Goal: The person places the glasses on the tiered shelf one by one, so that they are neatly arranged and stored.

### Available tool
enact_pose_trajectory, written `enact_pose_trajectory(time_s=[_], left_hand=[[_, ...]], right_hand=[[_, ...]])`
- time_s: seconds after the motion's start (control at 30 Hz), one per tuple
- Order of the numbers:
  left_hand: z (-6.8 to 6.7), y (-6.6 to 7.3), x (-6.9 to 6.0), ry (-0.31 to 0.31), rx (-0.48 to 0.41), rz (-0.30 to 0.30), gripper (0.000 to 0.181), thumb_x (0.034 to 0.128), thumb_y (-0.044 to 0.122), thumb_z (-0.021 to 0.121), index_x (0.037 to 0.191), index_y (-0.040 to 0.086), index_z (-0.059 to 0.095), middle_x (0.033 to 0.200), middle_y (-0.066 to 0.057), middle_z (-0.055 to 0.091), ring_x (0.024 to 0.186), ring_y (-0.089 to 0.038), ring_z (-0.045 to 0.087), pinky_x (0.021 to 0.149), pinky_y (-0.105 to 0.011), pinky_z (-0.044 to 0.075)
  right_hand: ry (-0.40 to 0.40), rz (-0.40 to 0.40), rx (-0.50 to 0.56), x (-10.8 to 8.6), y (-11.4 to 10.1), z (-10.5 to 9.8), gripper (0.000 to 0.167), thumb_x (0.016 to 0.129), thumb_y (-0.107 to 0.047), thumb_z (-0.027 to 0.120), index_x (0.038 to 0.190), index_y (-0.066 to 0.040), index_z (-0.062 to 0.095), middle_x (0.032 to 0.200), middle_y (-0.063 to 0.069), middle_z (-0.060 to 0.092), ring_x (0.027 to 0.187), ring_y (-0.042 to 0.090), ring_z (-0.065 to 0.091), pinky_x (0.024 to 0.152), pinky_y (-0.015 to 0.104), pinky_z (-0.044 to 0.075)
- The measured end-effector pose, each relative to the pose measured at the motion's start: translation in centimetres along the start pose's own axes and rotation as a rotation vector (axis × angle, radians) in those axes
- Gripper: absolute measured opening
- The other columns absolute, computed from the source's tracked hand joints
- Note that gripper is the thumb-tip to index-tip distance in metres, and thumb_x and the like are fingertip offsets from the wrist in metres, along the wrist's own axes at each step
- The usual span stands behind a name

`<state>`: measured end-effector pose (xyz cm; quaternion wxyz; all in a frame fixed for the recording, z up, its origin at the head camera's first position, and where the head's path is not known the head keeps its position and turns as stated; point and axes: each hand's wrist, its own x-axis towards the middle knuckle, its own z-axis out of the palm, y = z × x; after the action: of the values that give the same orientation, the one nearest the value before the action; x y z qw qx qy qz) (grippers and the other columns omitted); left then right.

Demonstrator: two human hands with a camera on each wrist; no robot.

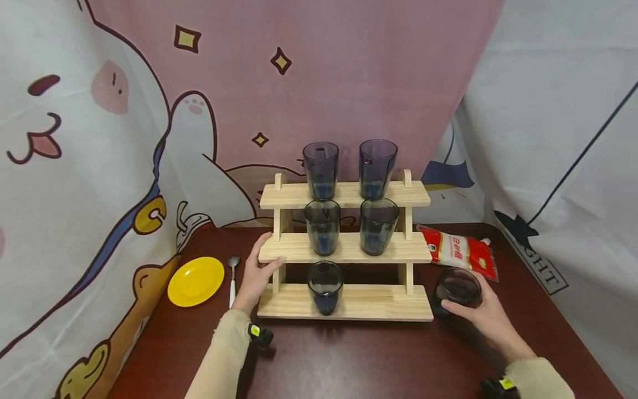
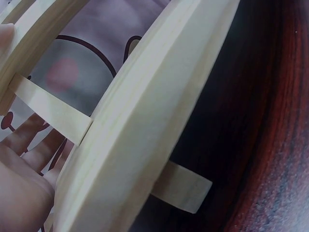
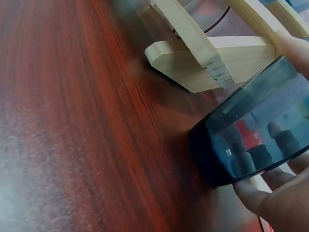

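Note:
My right hand [image 1: 490,313] grips a dark tinted drinking glass [image 1: 457,288] at the right end of a three-tier wooden shelf rack [image 1: 344,302]. The right wrist view shows the glass [image 3: 251,130] between thumb and fingers, its base near the dark red table. At the other side, my left hand [image 1: 256,280] holds the left end of the middle shelf, thumb at its front edge. Two glasses stand on the top tier, one of them a purple-tinted glass [image 1: 377,166]. Two more are on the middle tier, and a single glass [image 1: 325,288] occupies the bottom tier.
Left of the rack lie a yellow plate [image 1: 196,281] and a white-handled spoon [image 1: 232,280]. A red and white packet [image 1: 461,252] lies behind my right hand. Printed fabric [image 1: 344,83] hangs behind and beside the table [image 1: 349,360].

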<state>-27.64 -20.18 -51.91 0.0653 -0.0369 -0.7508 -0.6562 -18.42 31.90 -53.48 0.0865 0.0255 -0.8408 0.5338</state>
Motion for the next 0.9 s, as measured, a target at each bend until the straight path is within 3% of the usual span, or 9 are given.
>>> enact_pose_trajectory(time_s=[0.13,0.23,0.37,0.47,0.6,0.7,0.9], left_hand=[[0.1,2.3,-0.9,-0.017,0.013,-0.014,0.074,0.0960,0.016,0.079,0.160,0.026,0.043,0.166,-0.004,0.040,0.150,-0.026,0.036,0.121,-0.053,0.029],[0.2,3.5,-1.4,-0.023,0.000,-0.014,0.073,0.0959,0.016,0.079,0.159,0.025,0.044,0.165,-0.004,0.041,0.149,-0.026,0.038,0.120,-0.052,0.030],[0.2,3.3,-1.3,-0.025,-0.012,-0.013,0.072,0.0960,0.016,0.079,0.158,0.028,0.045,0.164,-0.002,0.041,0.148,-0.025,0.038,0.121,-0.051,0.029],[0.1,3.5,-1.4,-0.026,-0.005,-0.008,0.073,0.0960,0.017,0.079,0.159,0.028,0.044,0.165,-0.002,0.041,0.149,-0.025,0.037,0.121,-0.051,0.029],[0.0,3.7,-1.5,-0.027,0.010,-0.009,0.073,0.0961,0.017,0.079,0.160,0.026,0.043,0.165,-0.003,0.040,0.150,-0.025,0.037,0.121,-0.052,0.030],[0.0,3.3,-1.4,-0.028,0.020,-0.014,0.074,0.0964,0.017,0.079,0.160,0.025,0.042,0.166,-0.003,0.039,0.151,-0.025,0.036,0.121,-0.053,0.030],[0.0,0.5,-0.2,-0.014,0.014,-0.017,0.076,0.0970,0.016,0.078,0.161,0.030,0.040,0.167,-0.001,0.038,0.151,-0.024,0.035,0.122,-0.051,0.029]], right_hand=[[0.018,0.030,-0.019,-0.6,0.0,-0.4,0.082,0.088,-0.015,0.087,0.153,-0.008,0.038,0.135,0.004,0.061,0.113,-0.004,0.059,0.086,0.009,0.049],[0.033,0.042,0.004,-1.2,-0.1,-0.7,0.082,0.088,-0.014,0.087,0.154,-0.011,0.039,0.133,-0.004,0.062,0.112,-0.007,0.058,0.085,0.009,0.049],[0.039,0.024,0.181,-1.9,-0.4,-1.3,0.075,0.089,0.000,0.083,0.152,-0.014,0.044,0.126,-0.017,0.065,0.111,-0.006,0.061,0.085,0.010,0.050],[0.039,-0.012,0.309,-2.3,-0.9,-1.8,0.072,0.089,0.010,0.077,0.150,-0.014,0.046,0.126,-0.013,0.068,0.112,-0.002,0.062,0.085,0.012,0.052],[0.052,-0.073,0.380,-2.7,-2.1,-2.0,0.070,0.089,0.017,0.071,0.150,-0.009,0.047,0.126,-0.008,0.069,0.114,0.000,0.063,0.084,0.014,0.053],[0.049,-0.126,0.458,-2.9,-3.2,-2.0,0.070,0.089,0.024,0.065,0.151,-0.003,0.045,0.128,-0.005,0.069,0.119,0.004,0.063,0.089,0.016,0.053],[0.006,-0.204,0.544,-2.9,-5.4,-1.5,0.073,0.087,0.030,0.057,0.153,0.003,0.041,0.133,-0.002,0.068,0.125,0.008,0.062,0.098,0.017,0.050]])
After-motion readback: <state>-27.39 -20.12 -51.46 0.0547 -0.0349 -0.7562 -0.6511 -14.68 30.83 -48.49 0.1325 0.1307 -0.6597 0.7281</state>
